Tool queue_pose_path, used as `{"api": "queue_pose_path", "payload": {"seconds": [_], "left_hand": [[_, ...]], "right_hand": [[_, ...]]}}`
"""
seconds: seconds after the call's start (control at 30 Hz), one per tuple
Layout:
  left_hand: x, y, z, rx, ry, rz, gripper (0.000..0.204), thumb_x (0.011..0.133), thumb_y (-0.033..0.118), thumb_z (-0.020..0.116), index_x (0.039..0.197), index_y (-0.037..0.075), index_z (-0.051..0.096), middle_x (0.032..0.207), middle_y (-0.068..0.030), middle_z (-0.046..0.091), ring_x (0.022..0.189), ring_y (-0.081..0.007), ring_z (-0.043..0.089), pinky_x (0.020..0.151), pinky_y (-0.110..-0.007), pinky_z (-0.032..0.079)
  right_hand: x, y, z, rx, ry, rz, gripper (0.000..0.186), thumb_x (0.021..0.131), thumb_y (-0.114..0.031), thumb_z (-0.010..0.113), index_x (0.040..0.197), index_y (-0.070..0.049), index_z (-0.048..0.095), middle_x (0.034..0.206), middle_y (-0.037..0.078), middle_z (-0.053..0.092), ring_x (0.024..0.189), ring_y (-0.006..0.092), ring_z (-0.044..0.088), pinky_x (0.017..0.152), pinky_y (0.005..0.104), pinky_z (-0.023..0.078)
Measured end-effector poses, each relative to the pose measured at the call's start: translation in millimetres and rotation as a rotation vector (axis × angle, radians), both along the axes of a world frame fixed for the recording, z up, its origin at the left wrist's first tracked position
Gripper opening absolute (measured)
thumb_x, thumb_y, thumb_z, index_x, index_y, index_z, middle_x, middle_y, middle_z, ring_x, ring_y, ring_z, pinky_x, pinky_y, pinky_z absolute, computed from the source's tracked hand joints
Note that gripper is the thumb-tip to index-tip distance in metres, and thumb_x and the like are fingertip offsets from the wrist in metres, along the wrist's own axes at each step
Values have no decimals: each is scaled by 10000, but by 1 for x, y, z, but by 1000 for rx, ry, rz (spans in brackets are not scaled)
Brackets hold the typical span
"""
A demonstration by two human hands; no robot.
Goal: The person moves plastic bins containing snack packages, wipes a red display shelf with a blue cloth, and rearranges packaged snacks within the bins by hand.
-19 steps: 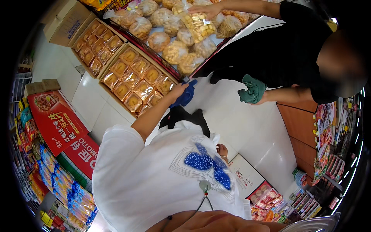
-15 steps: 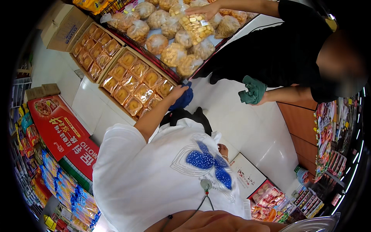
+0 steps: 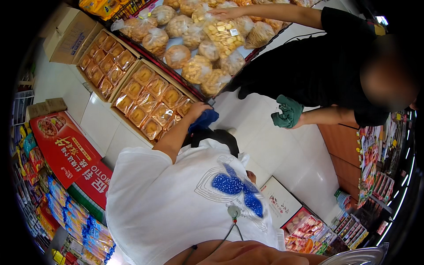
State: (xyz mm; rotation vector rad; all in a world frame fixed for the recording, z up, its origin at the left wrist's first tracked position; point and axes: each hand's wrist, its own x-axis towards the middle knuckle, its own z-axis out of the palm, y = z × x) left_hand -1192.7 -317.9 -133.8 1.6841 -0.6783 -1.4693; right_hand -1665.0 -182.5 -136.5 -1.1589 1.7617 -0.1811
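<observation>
My left hand (image 3: 198,111) is closed round a bunched dark blue cloth (image 3: 205,121). It is beside the near corner of a display bin (image 3: 194,92) heaped with clear bags of snacks. Just left of the hand is an open carton (image 3: 115,104) of round pastries in clear wrapping. Of my right hand (image 3: 251,176), only a small part shows past the edge of my white shirt; its fingers are hidden. Across from me, a person in black rests one hand (image 3: 225,13) on a bag of round yellow biscuits (image 3: 224,36) and holds a green cloth (image 3: 287,111) in the other.
A second pastry carton (image 3: 80,66) adjoins the first, with an empty-looking cardboard box (image 3: 73,37) behind. A red display panel (image 3: 66,145) and blue packets (image 3: 75,216) stand at left. Right of me are a white box (image 3: 279,201), a wooden counter (image 3: 338,150) and stocked shelves.
My left hand has drawn slightly back toward me with the blue cloth. My right hand has slipped further behind my shirt. The other person's green cloth has barely moved.
</observation>
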Motion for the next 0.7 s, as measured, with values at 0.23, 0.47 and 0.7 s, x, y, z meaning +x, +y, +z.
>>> {"api": "queue_pose_path", "payload": {"seconds": [0.23, 0.47, 0.7], "left_hand": [[4, -2, 1, 2, 62, 13, 209, 694, 218, 656, 742, 17, 690, 710, -88, 605, 682, -183, 564, 624, -307, 445], [9, -3, -6, -25, 26, -78, 188, 710, 174, 607, 791, 45, 717, 749, -117, 645, 712, -218, 606, 677, -299, 465], [9, -5, -14, -123, 23, -102, 189, 726, 219, 613, 756, 62, 714, 708, -102, 621, 699, -214, 599, 641, -315, 465]], "right_hand": [[39, -24, 21, 157, -101, -208, 250, 896, -218, 480, 929, -18, 625, 595, 75, 594, 490, 143, 550, 468, 267, 444], [36, -14, 24, 118, 1, -67, 246, 840, -219, 526, 879, -18, 662, 692, 86, 651, 576, 158, 595, 549, 285, 470], [-22, 15, -54, 221, -21, -188, 213, 829, -175, 544, 872, -5, 665, 783, 76, 675, 628, 164, 610, 592, 285, 476]]}}
